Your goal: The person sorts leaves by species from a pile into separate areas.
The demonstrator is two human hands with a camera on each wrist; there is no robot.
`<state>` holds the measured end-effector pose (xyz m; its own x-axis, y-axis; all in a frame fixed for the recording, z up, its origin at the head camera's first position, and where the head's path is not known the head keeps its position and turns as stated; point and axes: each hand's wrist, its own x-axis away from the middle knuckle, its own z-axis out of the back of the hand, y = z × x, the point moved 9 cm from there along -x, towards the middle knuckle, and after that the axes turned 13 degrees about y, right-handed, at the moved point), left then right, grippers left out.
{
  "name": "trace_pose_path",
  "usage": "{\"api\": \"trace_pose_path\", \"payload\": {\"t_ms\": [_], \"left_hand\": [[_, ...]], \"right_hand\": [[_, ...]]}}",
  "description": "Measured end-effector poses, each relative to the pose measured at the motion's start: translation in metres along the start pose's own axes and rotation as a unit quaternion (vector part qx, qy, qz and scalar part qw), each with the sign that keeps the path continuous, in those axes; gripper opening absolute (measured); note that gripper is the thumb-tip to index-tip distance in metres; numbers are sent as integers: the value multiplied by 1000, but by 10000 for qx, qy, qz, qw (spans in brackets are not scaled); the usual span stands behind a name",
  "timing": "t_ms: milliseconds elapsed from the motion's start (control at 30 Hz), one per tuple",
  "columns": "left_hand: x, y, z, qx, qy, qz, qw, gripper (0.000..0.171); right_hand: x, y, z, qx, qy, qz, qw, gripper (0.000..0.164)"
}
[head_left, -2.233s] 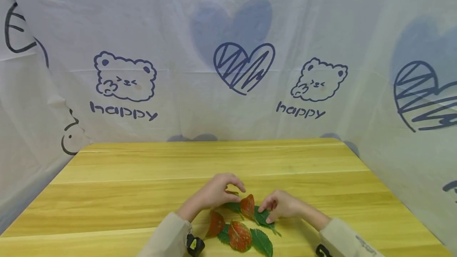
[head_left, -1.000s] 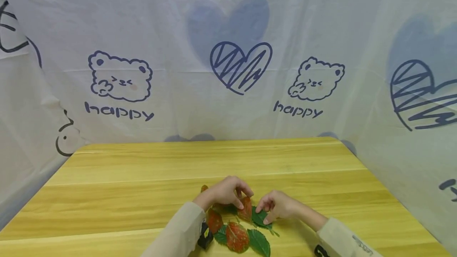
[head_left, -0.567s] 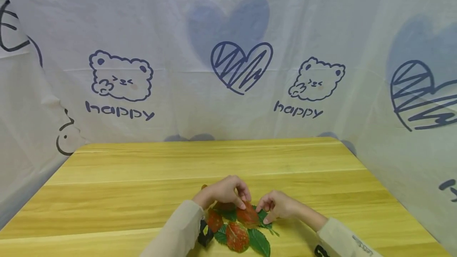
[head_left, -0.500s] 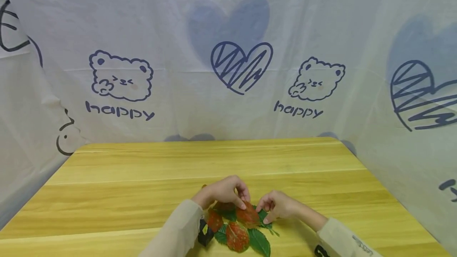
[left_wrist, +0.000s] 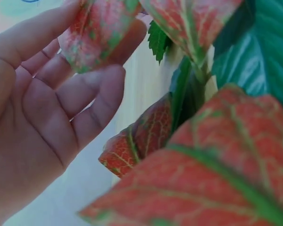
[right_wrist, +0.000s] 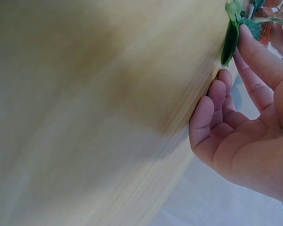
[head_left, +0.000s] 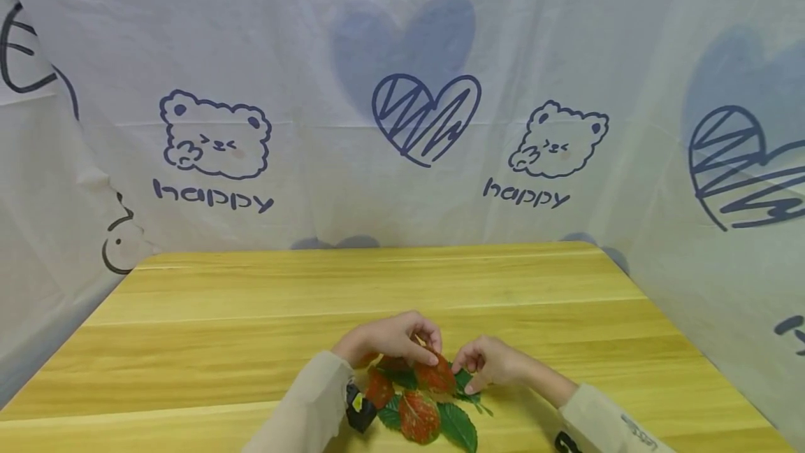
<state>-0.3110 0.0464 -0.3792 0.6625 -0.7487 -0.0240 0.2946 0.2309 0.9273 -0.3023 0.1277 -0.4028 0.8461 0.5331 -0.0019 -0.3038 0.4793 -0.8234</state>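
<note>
A small ring of leaves lies on the table in the head view, mixing red leaves with yellow-green veins and dark green toothed ones. My left hand pinches the upper red leaf between thumb and fingers, and the left wrist view shows that leaf in the hand. Opposite it, my right hand holds the green leaf by thumb and forefinger, its other fingers curled in against the tabletop. In front lie another red leaf and a green leaf. A third red leaf sits by the left wrist.
The yellow wood-grain table reaches back to a white curtain printed with hearts and bears. Black straps with devices sit at both wrists, below light sleeves.
My left hand has moved right and taken hold of the upper red leaf, which now lies turned with its broad face showing. My right hand keeps its place on the green leaf.
</note>
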Motion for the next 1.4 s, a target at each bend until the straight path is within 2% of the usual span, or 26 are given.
{"api": "trace_pose_path", "payload": {"t_ms": [100, 200, 333, 533, 733, 933, 1133, 1300, 1400], "left_hand": [[2, 0, 2, 239, -21, 100, 9997, 7], [5, 2, 4, 723, -36, 145, 9973, 7], [9, 2, 13, 1096, 215, 168, 9936, 11], [16, -2, 30, 868, 776, 46, 9932, 28], [28, -3, 50, 783, 1435, -11, 9866, 38], [42, -2, 71, 836, 2065, -220, 9746, 26], [56, -5, 92, 992, 2698, -372, 9571, 20], [70, -5, 108, 657, 3112, -438, 9471, 14], [79, -4, 118, 455, 3308, -398, 9418, 17]], "right_hand": [[0, -1, 1, 69, 55, 42, 10000, 19], [1, -1, 2, 42, 66, 53, 10000, 19], [1, 0, 0, -64, 10, 43, 10000, 20], [0, 2, 0, -58, 2, -16, 10000, 20], [0, 3, 0, -157, 9, -101, 9998, 21], [1, 3, 0, -149, -9, -121, 9998, 21], [2, 1, 0, -201, -14, -119, 9997, 21], [3, -1, -1, -229, -26, -87, 9997, 21], [3, 0, -1, -200, -18, -99, 9997, 21]]}}
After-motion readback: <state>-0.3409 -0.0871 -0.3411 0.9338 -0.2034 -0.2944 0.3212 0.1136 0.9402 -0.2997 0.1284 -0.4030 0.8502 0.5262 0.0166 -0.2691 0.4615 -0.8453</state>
